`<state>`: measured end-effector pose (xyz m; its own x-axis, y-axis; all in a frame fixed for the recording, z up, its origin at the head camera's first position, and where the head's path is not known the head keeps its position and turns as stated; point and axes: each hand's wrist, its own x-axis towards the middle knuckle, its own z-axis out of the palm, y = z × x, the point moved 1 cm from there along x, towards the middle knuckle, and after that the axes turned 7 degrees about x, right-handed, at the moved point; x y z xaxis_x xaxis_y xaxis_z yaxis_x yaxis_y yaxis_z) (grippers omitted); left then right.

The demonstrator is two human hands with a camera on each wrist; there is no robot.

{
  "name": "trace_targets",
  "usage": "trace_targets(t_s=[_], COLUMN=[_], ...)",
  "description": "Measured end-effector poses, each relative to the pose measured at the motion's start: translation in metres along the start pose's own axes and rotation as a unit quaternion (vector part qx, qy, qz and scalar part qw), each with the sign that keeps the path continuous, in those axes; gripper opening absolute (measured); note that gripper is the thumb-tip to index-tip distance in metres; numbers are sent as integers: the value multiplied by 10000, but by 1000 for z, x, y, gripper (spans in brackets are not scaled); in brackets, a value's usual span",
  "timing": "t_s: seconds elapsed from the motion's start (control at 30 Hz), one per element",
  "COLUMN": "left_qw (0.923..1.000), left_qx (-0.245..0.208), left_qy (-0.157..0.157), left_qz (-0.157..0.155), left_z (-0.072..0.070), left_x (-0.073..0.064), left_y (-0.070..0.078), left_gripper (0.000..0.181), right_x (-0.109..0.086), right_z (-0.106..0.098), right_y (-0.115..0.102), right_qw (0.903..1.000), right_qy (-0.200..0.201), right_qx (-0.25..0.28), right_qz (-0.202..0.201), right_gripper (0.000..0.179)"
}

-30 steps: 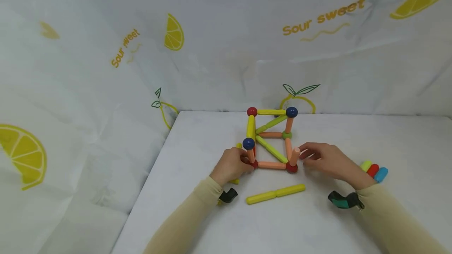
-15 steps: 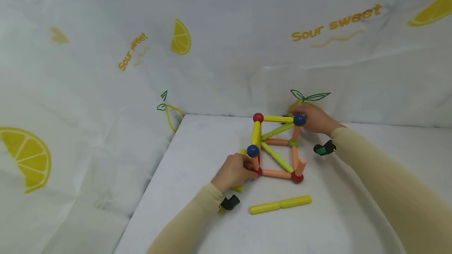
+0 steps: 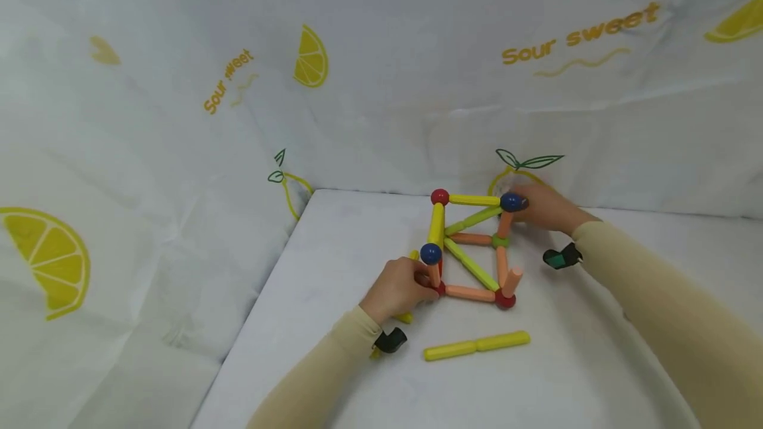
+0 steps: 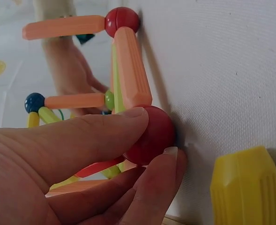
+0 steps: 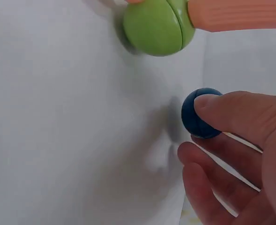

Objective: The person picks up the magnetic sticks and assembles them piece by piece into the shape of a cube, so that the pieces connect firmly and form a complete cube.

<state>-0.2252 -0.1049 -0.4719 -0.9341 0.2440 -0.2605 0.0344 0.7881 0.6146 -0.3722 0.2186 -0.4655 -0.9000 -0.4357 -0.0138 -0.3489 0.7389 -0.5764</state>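
A box-like frame of magnetic sticks and balls stands on the table, with orange sticks (image 3: 471, 293) along its base and yellow sticks (image 3: 473, 200) along its top. My left hand (image 3: 398, 290) pinches the red ball (image 4: 149, 136) at the base's front left corner between thumb and fingers. Behind the back right corner, my right hand (image 3: 545, 207) pinches a loose dark blue ball (image 5: 201, 112), apart from the green ball (image 5: 159, 28) of the base. Another blue ball (image 3: 510, 202) tops that corner. A short orange stick (image 3: 512, 281) rises from the front right red ball (image 3: 505, 299).
A loose yellow stick (image 3: 477, 346) lies in front of the frame. Another yellow stick (image 4: 245, 187) lies beside my left hand, partly hidden in the head view. A white cloth printed with lemons (image 3: 387, 85) hangs behind the table.
My right hand has moved from beside the front right corner to behind the back right corner and taken hold of the loose blue ball. The left hand keeps its grip on the red ball.
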Motion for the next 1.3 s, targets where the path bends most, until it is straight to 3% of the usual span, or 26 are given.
trace_targets(t_s=[0.1, 0.2, 0.33, 0.5, 0.63, 0.8, 1.1, 1.2, 1.3], left_qw=[10000, 10000, 9999, 9997, 9997, 9997, 9995, 9988, 9956], left_qx=[-23, -44, 2, 21, 28, 91, 252, 348, 550], left_qy=[7, 27, 92, 170, 174, 184, 167, 338, 675], left_qz=[-25, -57, -135, -196, -179, -132, 4, -23, -339], left_z=[-2, -5, -7, -10, -10, -9, -13, -24, -34], left_x=[1, 2, 2, 1, 2, 2, -4, -5, -2], left_y=[-2, -4, -8, -9, -7, -5, 1, 0, -6], left_gripper=[31, 31, 31, 29, 30, 31, 37, 39, 37], right_x=[-33, -69, -110, -142, -154, -158, -161, -165, -169], right_z=[-6, -9, -3, 11, 20, 28, 32, 33, 35], right_y=[-1, -11, -35, -71, -90, -98, -103, -102, -101], right_qw=[9974, 9942, 9905, 9835, 9778, 9731, 9725, 9732, 9746], right_qy=[57, 307, 734, 1190, 1534, 1779, 1846, 1823, 1735], right_qx=[458, 675, 956, 1343, 1420, 1389, 1353, 1352, 1376], right_qz=[550, 776, 661, 236, -138, -462, -435, -379, -325], right_gripper=[45, 51, 52, 47, 41, 39, 41, 43, 47])
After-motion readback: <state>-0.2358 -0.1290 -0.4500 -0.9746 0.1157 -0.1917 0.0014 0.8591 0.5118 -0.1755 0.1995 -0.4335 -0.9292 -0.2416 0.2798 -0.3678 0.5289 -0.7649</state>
